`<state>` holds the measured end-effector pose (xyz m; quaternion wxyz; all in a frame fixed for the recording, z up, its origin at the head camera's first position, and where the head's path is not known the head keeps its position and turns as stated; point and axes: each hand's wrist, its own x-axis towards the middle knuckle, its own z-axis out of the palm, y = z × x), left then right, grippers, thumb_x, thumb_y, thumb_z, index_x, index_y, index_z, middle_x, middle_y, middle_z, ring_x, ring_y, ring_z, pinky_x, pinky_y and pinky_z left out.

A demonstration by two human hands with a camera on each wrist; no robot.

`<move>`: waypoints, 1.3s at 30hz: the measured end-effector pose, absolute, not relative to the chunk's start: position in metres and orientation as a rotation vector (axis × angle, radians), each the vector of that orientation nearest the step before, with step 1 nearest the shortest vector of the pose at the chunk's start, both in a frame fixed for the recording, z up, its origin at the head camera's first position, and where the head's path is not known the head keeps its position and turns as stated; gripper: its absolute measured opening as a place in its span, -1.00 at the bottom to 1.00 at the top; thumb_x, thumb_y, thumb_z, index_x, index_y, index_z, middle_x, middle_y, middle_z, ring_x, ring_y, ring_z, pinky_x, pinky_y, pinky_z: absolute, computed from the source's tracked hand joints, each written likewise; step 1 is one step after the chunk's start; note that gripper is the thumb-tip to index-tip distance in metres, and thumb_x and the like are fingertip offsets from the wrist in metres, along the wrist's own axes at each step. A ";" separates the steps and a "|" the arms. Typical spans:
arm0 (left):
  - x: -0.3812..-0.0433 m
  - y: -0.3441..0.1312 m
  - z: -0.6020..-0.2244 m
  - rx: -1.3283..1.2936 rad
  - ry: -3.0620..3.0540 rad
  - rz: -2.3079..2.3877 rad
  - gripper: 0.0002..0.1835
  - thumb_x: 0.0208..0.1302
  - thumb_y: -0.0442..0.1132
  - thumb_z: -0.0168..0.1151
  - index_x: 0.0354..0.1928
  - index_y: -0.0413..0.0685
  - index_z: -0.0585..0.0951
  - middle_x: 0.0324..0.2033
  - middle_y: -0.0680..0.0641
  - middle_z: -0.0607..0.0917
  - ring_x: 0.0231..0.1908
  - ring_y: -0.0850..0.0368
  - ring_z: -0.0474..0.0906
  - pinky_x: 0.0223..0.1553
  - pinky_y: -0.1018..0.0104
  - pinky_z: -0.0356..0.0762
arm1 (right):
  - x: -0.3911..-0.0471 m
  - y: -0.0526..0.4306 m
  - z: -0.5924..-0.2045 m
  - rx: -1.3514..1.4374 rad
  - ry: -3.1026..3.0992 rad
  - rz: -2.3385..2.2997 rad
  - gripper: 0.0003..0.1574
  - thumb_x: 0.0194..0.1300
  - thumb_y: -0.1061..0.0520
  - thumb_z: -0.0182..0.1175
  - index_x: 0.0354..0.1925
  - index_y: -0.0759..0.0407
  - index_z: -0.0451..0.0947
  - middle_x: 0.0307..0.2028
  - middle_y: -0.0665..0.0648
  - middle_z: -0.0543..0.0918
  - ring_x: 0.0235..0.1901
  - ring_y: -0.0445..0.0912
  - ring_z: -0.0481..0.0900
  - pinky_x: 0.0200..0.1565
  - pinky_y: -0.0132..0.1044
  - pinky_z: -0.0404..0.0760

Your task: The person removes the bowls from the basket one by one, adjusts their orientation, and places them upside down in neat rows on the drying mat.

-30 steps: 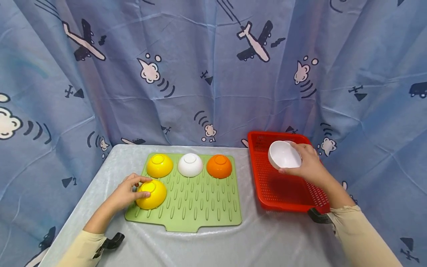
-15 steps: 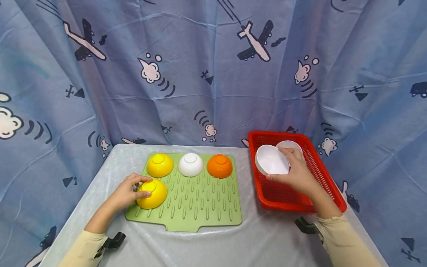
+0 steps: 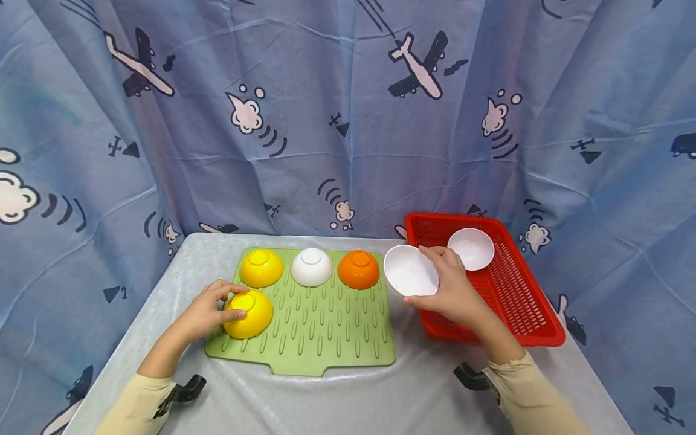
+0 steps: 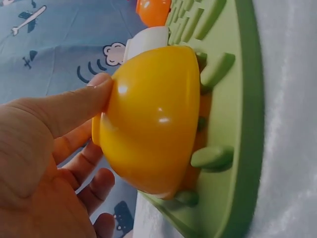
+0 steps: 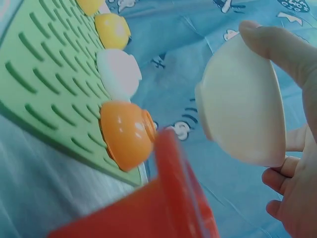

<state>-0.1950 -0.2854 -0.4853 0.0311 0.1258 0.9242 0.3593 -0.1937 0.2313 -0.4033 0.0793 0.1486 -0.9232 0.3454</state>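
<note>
My left hand (image 3: pixel 213 311) pinches the foot of an upside-down yellow bowl (image 4: pixel 153 119) at the near left of the green drying mat (image 3: pixel 304 365). My right hand (image 3: pixel 448 287) grips a white bowl (image 3: pixel 409 272) by its rim, thumb on one side and fingers on the other. That bowl is tilted with its inside towards the head camera, in the air between the mat and the red basket (image 3: pixel 549 329). Along the mat's back edge sit another yellow bowl (image 3: pixel 261 269), a white bowl (image 3: pixel 312 269) and an orange bowl (image 3: pixel 358 272), all upside down.
One more white bowl (image 3: pixel 472 249) lies mouth up in the basket's back part. Behind the table (image 3: pixel 359 402) hangs a blue patterned curtain (image 3: pixel 304 121). The basket's raised rim (image 5: pixel 178 183) shows close below the right hand in the right wrist view.
My right hand has carried the white bowl leftwards out over the basket's left rim, uncovering the other white bowl inside. My left hand has stayed on the yellow bowl.
</note>
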 end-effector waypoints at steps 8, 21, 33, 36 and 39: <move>-0.197 -0.282 -0.474 0.435 2.877 1.031 -0.45 0.21 -0.02 0.51 0.23 0.04 0.64 0.09 -0.06 0.61 0.04 -0.11 0.42 -0.07 0.00 0.35 | -0.195 0.209 -0.410 0.516 -2.720 1.070 0.36 -0.27 -0.16 0.73 0.46 0.11 0.35 0.27 0.20 0.34 0.30 0.15 0.19 0.19 0.23 0.35; -0.194 -0.239 -0.452 0.581 2.828 1.251 -0.47 0.28 0.00 0.45 0.25 0.00 0.62 0.20 -0.09 0.62 0.18 -0.21 0.49 0.20 -0.28 0.41 | -0.184 0.174 -0.420 0.577 -2.713 1.077 0.39 -0.33 -0.22 0.74 0.45 0.05 0.37 0.29 0.15 0.34 0.31 0.13 0.19 0.17 0.30 0.40; -0.181 -0.184 -0.441 0.654 2.654 1.389 -0.43 0.27 0.00 0.46 0.28 0.03 0.57 0.21 -0.02 0.62 0.16 -0.05 0.48 0.10 -0.08 0.42 | -0.177 0.145 -0.430 0.682 -2.677 1.019 0.42 -0.38 -0.25 0.74 0.44 0.10 0.38 0.27 0.21 0.37 0.30 0.17 0.24 0.20 0.29 0.41; -0.177 -0.175 -0.443 0.631 2.588 1.435 -0.43 0.29 -0.01 0.44 0.29 0.02 0.56 0.21 -0.02 0.63 0.15 -0.07 0.48 0.04 0.05 0.41 | -0.174 0.139 -0.434 0.711 -2.661 1.019 0.44 -0.41 -0.26 0.74 0.44 0.11 0.38 0.26 0.20 0.38 0.30 0.16 0.24 0.22 0.27 0.39; -0.176 -0.166 -0.446 0.611 2.540 1.456 -0.44 0.32 -0.03 0.42 0.30 0.01 0.55 0.20 -0.02 0.65 0.13 -0.08 0.50 -0.03 0.18 0.43 | -0.172 0.135 -0.437 0.744 -2.631 1.001 0.46 -0.43 -0.27 0.74 0.44 0.14 0.38 0.24 0.22 0.40 0.28 0.17 0.26 0.21 0.24 0.37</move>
